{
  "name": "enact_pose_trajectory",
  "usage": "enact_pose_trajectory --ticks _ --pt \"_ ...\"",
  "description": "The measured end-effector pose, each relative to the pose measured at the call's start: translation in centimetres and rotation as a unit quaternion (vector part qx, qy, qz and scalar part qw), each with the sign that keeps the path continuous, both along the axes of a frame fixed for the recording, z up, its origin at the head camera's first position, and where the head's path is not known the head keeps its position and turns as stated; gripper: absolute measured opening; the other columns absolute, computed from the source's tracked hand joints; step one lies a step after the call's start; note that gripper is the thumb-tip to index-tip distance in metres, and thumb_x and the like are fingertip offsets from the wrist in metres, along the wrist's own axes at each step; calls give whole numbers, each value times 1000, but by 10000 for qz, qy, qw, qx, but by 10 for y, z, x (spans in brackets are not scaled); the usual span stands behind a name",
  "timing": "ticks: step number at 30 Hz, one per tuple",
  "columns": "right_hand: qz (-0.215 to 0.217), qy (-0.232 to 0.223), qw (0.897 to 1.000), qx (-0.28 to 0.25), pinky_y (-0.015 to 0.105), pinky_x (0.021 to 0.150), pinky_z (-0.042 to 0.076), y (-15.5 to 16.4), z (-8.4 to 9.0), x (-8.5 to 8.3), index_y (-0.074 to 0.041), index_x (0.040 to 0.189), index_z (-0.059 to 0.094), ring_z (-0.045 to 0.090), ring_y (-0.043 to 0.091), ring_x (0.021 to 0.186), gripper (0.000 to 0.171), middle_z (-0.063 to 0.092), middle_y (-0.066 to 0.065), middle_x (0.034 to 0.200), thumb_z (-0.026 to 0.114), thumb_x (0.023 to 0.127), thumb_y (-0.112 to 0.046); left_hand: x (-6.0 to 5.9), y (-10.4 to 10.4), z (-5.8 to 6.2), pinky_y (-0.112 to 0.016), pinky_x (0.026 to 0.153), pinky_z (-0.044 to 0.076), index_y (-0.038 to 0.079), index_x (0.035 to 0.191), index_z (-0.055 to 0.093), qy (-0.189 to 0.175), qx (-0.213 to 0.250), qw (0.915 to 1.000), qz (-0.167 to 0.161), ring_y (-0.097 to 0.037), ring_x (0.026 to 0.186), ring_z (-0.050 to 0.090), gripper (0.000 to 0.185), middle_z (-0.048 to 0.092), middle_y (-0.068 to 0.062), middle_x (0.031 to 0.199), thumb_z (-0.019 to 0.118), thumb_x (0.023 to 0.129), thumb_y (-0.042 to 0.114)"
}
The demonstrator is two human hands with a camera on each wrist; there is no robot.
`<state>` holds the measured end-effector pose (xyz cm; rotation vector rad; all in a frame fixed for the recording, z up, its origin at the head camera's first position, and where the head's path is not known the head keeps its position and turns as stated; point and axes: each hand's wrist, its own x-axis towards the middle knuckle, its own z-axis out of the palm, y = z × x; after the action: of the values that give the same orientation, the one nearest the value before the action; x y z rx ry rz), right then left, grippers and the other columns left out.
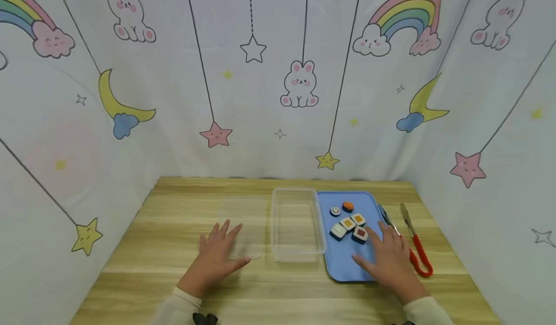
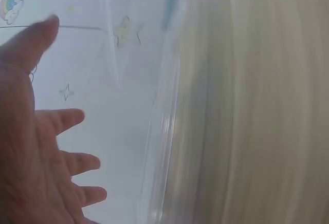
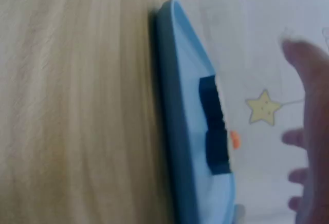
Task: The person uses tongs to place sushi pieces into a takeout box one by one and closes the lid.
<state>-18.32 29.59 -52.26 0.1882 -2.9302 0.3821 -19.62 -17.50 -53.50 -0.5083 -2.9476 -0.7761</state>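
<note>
My left hand point(image 1: 219, 247) lies flat on the wooden table point(image 1: 173, 247), fingers spread, with its fingertips on the near left corner of a clear plastic lid point(image 1: 245, 219). The left wrist view shows the same hand point(image 2: 41, 152) beside the lid's edge point(image 2: 159, 147). My right hand point(image 1: 386, 255) rests open on the right front part of a blue tray point(image 1: 339, 264), just beside several toy sushi pieces point(image 1: 349, 223). In the right wrist view the tray point(image 3: 182, 106) is edge-on, with dark sushi pieces point(image 3: 213, 126) on it and my fingers point(image 3: 308, 131) at the right.
An empty clear plastic container point(image 1: 274, 223) stands between the lid and the tray. Red-handled tongs point(image 1: 419, 257) lie on the table right of the tray. A cloth backdrop with cartoon prints point(image 1: 278, 98) closes in the table at the back and both sides.
</note>
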Motion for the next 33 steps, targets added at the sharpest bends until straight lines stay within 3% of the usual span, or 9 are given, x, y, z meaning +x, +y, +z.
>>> enact_pose_trajectory --ticks 2,4,8,12,16,22,25,33 --pt "-489 264 9980 -316 83 102 24 8 -4 0 -4 148 52 27 59 139 77 32 33 156 67 96 -58 1 11 -2 -84 113 18 14 160 40 -157 729 9972 -53 -54 151 20 81 27 -27 166 73 94 48" --pt "-1004 448 9921 -604 81 97 26 21 -7 1 -1 146 52 28 62 135 68 33 37 152 63 101 -51 4 24 -4 -78 115 25 12 159 42 -241 1477 9887 -67 -51 151 24 76 29 -25 165 75 95 37" --pt "-1805 352 9789 -888 82 91 30 54 -13 3 2 146 47 28 67 132 65 33 42 149 56 104 -48 8 50 -12 -65 114 41 10 153 49 -276 2759 9608 24 -45 147 37 67 39 -23 161 78 94 20" --pt "-2215 -153 9699 -995 82 89 35 82 -21 4 6 147 43 32 69 127 74 33 43 147 55 103 -53 8 69 -21 -52 110 50 7 149 54 -464 3674 9287 173 -44 143 45 61 47 -21 155 78 93 13" --pt "-2257 -420 9664 -1155 77 91 41 97 -30 4 13 145 42 39 68 119 81 42 45 138 61 100 -52 4 81 -27 -44 108 52 3 147 55 -594 4046 9123 243 -46 139 48 56 51 -22 151 76 95 10" --pt "-2255 -293 9660 -1233 68 83 49 99 -39 -2 18 136 49 52 60 106 75 56 41 115 74 93 -39 1 88 -32 -40 107 54 2 145 57 -563 4191 9061 138 -43 137 51 54 54 -22 148 75 95 10" --pt "-2244 -172 9670 -1194 65 81 50 98 -41 -5 20 130 52 57 56 100 70 59 39 107 76 91 -33 2 89 -32 -39 107 53 0 144 57 -435 4180 9074 -47 -44 139 49 52 53 -23 148 75 95 8" --pt "-2225 158 9672 -1217 66 85 50 98 -44 -10 21 126 56 59 56 98 64 61 40 105 78 89 -26 3 93 -31 -40 111 49 4 142 60 -364 4206 9061 -271 -43 143 45 48 47 -28 153 74 96 8"
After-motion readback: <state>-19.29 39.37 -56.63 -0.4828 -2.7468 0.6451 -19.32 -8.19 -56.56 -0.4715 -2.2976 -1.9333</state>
